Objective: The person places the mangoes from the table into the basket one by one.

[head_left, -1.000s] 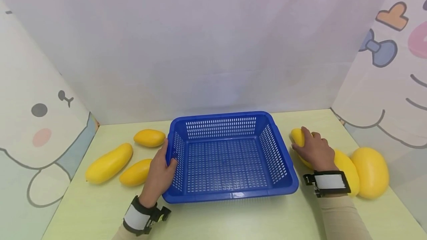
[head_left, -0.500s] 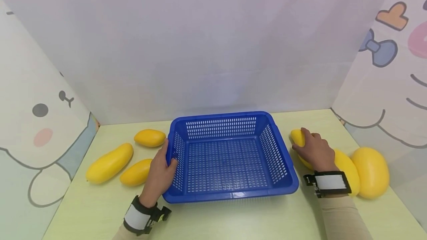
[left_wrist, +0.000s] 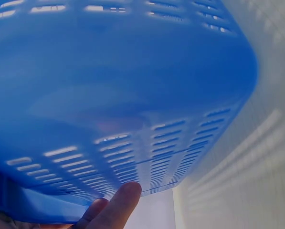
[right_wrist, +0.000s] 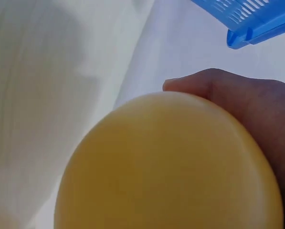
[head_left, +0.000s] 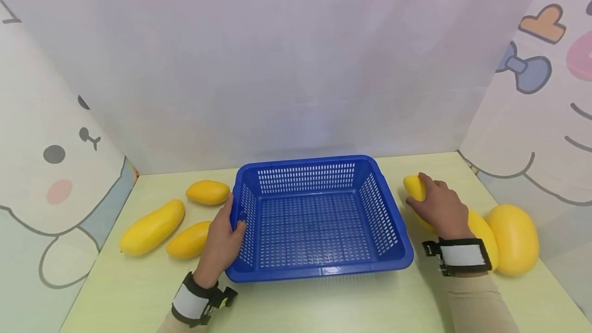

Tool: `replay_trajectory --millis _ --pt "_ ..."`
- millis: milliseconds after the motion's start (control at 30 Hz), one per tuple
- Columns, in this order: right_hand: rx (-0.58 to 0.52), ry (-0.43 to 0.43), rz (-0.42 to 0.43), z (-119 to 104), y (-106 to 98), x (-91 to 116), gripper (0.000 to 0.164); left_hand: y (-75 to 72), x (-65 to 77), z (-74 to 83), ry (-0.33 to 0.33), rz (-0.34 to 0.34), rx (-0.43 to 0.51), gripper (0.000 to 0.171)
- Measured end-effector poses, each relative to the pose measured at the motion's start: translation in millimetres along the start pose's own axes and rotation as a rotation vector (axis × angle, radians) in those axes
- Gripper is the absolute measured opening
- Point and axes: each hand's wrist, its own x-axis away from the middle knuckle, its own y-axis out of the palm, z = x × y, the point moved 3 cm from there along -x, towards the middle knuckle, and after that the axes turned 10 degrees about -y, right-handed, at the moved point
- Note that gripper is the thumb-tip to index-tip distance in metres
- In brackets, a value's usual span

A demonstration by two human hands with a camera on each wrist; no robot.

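Note:
A blue plastic basket [head_left: 319, 274] with slotted walls sits mid-table in the head view. My left hand [head_left: 221, 243] grips its left rim, thumb over the edge; in the left wrist view the fingertips [left_wrist: 125, 195] lie against the outer slotted wall [left_wrist: 132, 95]. To the right of the basket, my right hand [head_left: 441, 209] holds a long yellow mango [head_left: 414, 187], its lower part hidden by the hand. That mango [right_wrist: 168, 162] fills much of the right wrist view, with the thumb [right_wrist: 218, 86] along its side.
Two smaller mangoes [head_left: 208, 192] [head_left: 188, 240] and a longer yellow fruit [head_left: 151, 227] lie left of the basket. By my right wrist are two large yellow fruits [head_left: 483, 238] [head_left: 513, 240], side by side. A pale curtain [head_left: 296, 66] stands behind the table.
My right hand has shifted slightly up and to the right, and the mango in it has moved a little with it. The left hand and basket stay in place.

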Motion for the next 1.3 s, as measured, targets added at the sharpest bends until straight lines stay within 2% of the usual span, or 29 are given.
replay_trajectory --millis 400,1000,1300 --pt "-0.001 -0.033 0.047 -10.4 -16.0 6.4 0.078 0.3 -0.5 -0.8 -0.012 -0.005 0.003 0.065" --pt "-0.001 -0.040 0.094 -27.8 -38.6 13.9 0.079 -0.3 0.3 -1.4 0.010 0.005 0.010 0.065" --pt "-0.003 -0.042 0.155 -37.3 -51.1 20.5 0.078 -0.4 -0.1 -0.2 -0.003 -0.001 0.010 0.065"
